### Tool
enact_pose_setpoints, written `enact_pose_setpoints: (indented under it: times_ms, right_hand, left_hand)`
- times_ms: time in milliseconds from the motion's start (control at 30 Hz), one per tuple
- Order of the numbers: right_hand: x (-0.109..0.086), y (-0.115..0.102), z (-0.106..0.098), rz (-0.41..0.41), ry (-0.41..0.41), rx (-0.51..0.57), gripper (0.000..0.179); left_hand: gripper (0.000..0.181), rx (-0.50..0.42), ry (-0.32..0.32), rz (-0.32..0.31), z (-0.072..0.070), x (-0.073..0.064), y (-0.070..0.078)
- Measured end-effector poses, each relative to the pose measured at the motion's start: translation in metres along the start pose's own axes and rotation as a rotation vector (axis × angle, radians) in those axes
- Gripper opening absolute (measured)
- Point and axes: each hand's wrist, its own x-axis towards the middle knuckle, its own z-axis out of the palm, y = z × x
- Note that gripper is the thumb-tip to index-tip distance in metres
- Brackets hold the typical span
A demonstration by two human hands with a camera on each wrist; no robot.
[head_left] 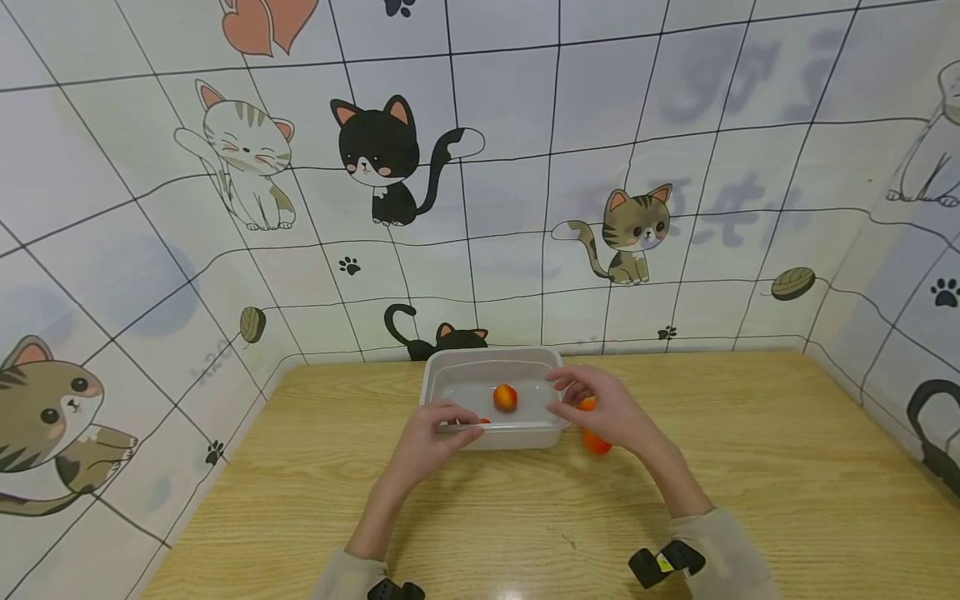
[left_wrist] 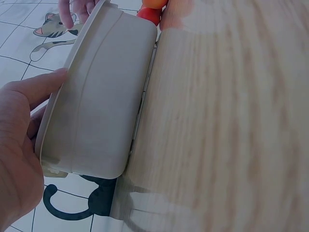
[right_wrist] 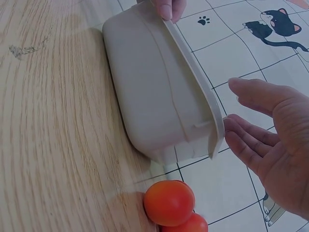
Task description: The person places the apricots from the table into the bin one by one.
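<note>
A whitish plastic container [head_left: 510, 438] stands on the table near its far edge. My left hand [head_left: 429, 442] pinches its front rim near the left corner, thumb outside and fingers over the inside. One round red-orange fruit [head_left: 506, 398], tomato-like, lies in the container; a second red one [head_left: 484, 421] is mostly hidden behind the front rim. My right hand [head_left: 606, 408] is at the right rim, its fingers loosely bent and holding nothing; in the right wrist view some fingertips [right_wrist: 231, 124] meet the rim's corner. Beside the container, below that hand, lie tomato-like fruits [right_wrist: 169, 203], partly covered in the head view.
The wooden table [head_left: 525, 517] reaches toward me and to both sides. Behind it rises a wall covering [head_left: 510, 250] with black grid lines and printed cats. Dark wrist cameras [head_left: 666, 564] are strapped over both sleeves.
</note>
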Motion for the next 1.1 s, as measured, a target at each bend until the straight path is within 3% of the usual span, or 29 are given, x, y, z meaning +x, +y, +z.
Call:
enact_pose_setpoints:
  times_ms: [367,1100]
  right_hand:
    - [-0.003,0.002,-0.007,0.039,0.003,-0.038,0.039]
    - [-0.020,0.018,-0.026,0.005,0.072,-0.101,0.033]
  left_hand:
    - [0.005,-0.007,0.002,-0.016,0.000,0.001,0.002]
    - [0.006,0.003,0.012,-0.028,0.000,0.000,0.002]
